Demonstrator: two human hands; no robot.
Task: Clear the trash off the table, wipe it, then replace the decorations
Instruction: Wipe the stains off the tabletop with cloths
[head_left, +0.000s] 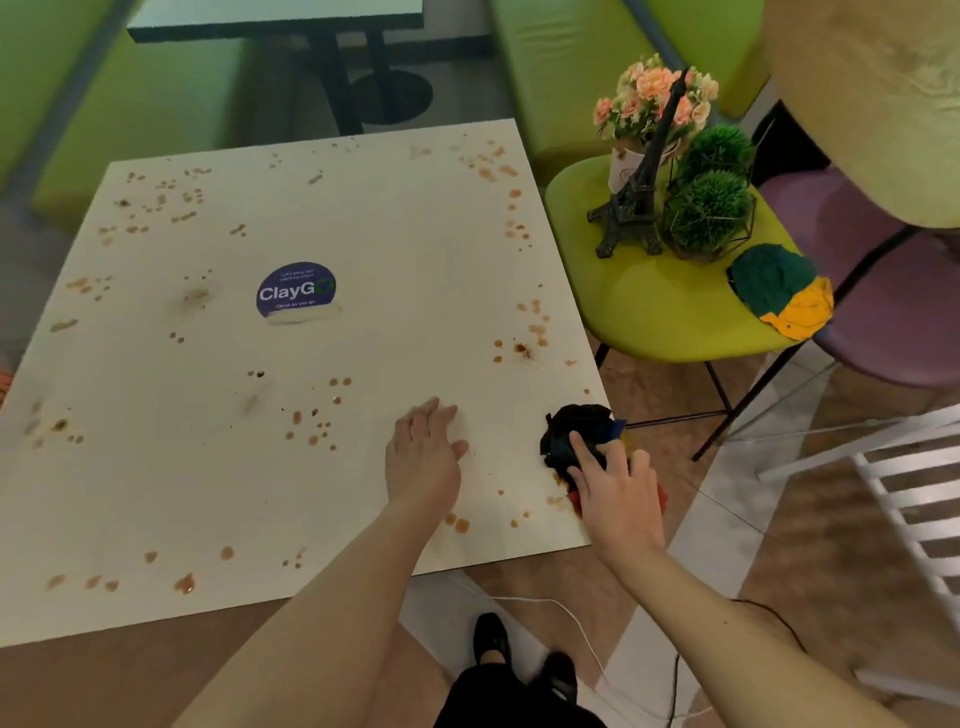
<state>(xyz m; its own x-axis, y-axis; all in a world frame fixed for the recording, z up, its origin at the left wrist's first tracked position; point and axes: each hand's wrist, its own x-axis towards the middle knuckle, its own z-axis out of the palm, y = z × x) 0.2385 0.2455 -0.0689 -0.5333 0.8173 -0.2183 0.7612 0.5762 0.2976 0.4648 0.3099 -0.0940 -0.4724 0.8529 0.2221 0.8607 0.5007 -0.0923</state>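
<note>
On the cream square surface (322, 364), orange-brown sauce spots are scattered along every edge, and a round purple "ClayGo" sticker (296, 289) sits near the middle. At the near right corner lies a crumpled dark cloth (574, 426) with blue, yellow and red showing at its folds; it hangs partly over the surface's right edge. The right hand (615, 491) rests on top of this cloth, its forefinger stretched forward over the black part and its other fingers bent down around the bundle, so its grip is closed on the cloth. The left hand (423, 452) lies flat on the surface just left of the cloth, fingers straight and slightly spread, its grip apart and holding nothing; it does not touch the cloth.

Beside the surface on the right stands a lime-green chair (649, 306) that carries the decorations. A white pot (623, 169) holds a bunch of pink and peach flowers (657, 96). A dark Eiffel Tower model (636, 192) stands upright in front of the pot, leaning across it in this view. Just right of the tower, two wire-frame holders (727, 234) each contain a round green grass ball (709, 210), one behind the other. At the chair's right edge lies a green and yellow cloth (779, 291), well apart from the hands. A purple chair (893, 312) stands behind the green one.
</note>
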